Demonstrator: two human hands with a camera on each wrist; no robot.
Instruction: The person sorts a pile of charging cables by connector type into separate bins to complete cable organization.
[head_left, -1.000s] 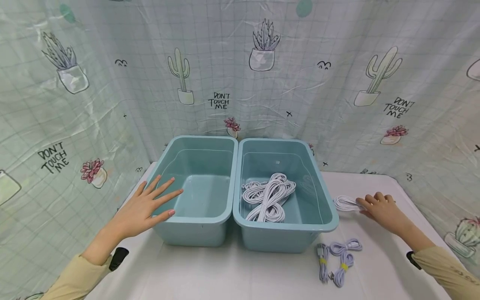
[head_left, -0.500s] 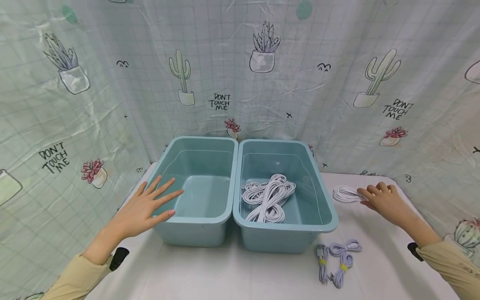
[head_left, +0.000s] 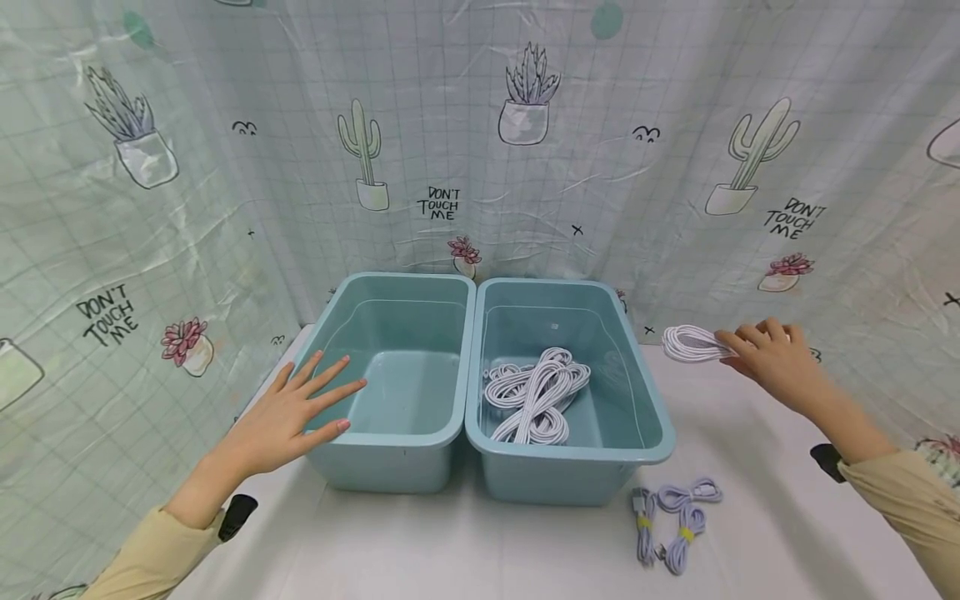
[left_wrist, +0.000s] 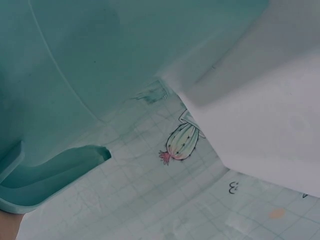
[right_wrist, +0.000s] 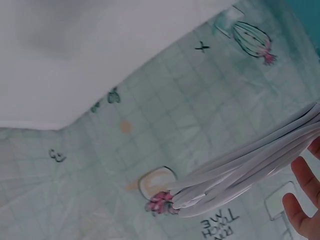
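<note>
My right hand [head_left: 776, 362] pinches one end of a coiled white cable [head_left: 692, 343], which is raised over the table at the right. In the right wrist view the cable's strands [right_wrist: 245, 165] stretch away from the fingertips [right_wrist: 305, 180]. My left hand [head_left: 281, 421] lies with fingers spread at the left rim of the left blue tub [head_left: 378, 439], holding nothing. The right blue tub [head_left: 570, 454] contains several bundled white cables [head_left: 540, 400]. Only the tub wall [left_wrist: 100, 60] and a sliver of hand show in the left wrist view.
On the white table [head_left: 420, 550], right of the tubs' front, lie three small pale cables: one loose coil [head_left: 690, 493] and two with yellow ties, a left one [head_left: 645, 533] and a right one [head_left: 684, 542]. A cactus-print curtain [head_left: 450, 125] hangs behind and along both sides.
My right hand has lifted the white cable up off the table, its hold kept. My left hand and both tubs have stayed in place.
</note>
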